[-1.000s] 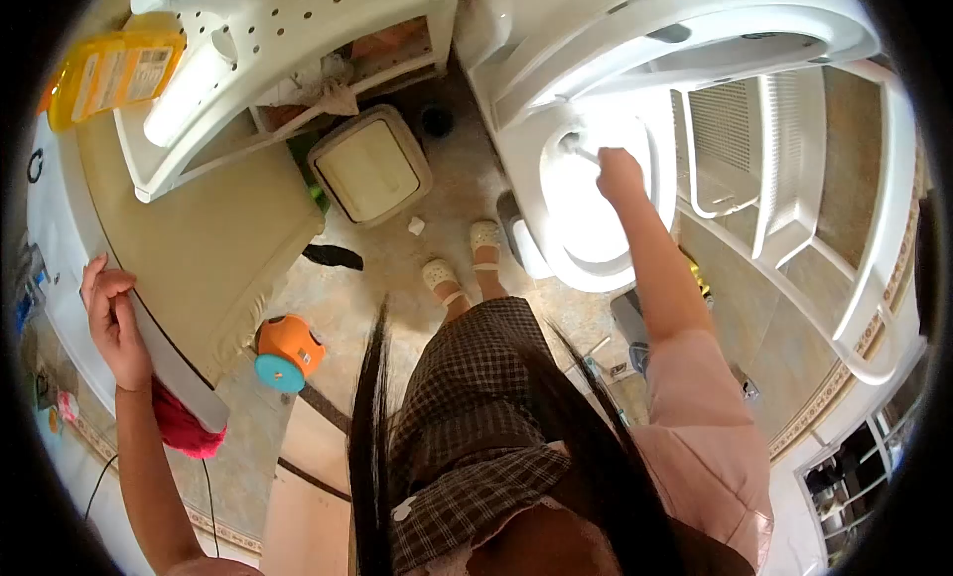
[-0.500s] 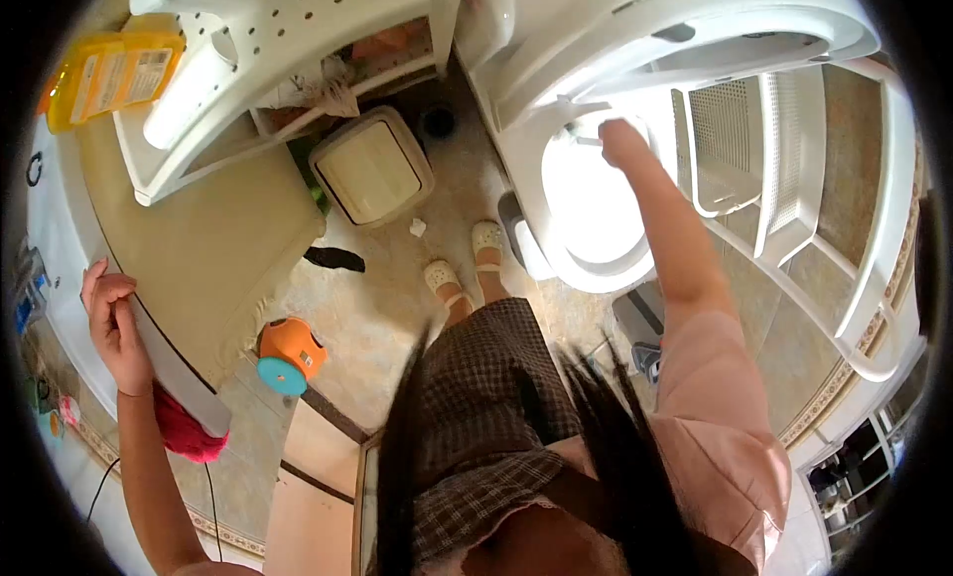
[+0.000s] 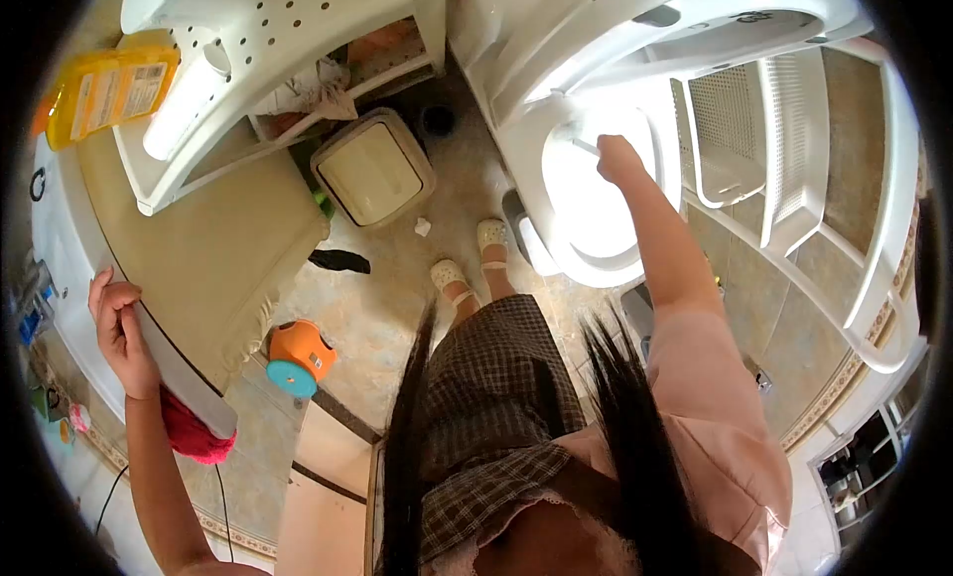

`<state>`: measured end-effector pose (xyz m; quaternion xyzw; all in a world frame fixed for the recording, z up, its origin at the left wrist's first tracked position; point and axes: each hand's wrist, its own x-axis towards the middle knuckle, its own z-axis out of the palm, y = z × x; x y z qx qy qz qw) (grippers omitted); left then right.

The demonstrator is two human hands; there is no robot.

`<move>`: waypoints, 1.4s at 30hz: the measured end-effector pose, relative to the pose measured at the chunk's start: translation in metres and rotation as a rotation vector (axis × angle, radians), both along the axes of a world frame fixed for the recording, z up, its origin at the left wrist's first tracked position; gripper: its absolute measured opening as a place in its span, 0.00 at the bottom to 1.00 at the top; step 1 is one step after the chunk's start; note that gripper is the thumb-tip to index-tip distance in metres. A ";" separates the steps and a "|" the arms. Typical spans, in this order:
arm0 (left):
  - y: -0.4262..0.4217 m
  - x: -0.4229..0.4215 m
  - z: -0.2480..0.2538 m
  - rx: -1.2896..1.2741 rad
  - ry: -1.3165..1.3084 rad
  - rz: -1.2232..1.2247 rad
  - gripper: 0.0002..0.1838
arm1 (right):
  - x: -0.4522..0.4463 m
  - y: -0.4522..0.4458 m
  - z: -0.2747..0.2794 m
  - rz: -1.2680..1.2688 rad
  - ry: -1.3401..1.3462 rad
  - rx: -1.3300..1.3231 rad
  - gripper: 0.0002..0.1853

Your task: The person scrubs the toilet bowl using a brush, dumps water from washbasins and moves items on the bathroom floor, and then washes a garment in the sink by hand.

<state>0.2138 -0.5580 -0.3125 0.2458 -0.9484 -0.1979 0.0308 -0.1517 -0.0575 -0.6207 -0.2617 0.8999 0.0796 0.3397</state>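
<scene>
Tilted since earlier: the white handle [image 3: 585,146], right hand [image 3: 620,161] clamping fingers round it over the toilet bowl [image 3: 594,272], upper right! Left hand [image 3: 126,343], mid-left, fingers partly apart. Working the bowl, seemingly; next needs steady grip.

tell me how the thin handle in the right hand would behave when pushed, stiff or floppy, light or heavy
The handle is probably stiff, since its visible length looks straight. It seems fairly light, being slim and held by the right hand alone. Its far end is lost in glare at the toilet bowl, so I can't judge that part.
</scene>
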 end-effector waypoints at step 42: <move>0.005 -0.008 0.003 -0.037 0.023 -0.031 0.07 | 0.080 0.029 0.124 -2.178 -0.448 -1.138 0.09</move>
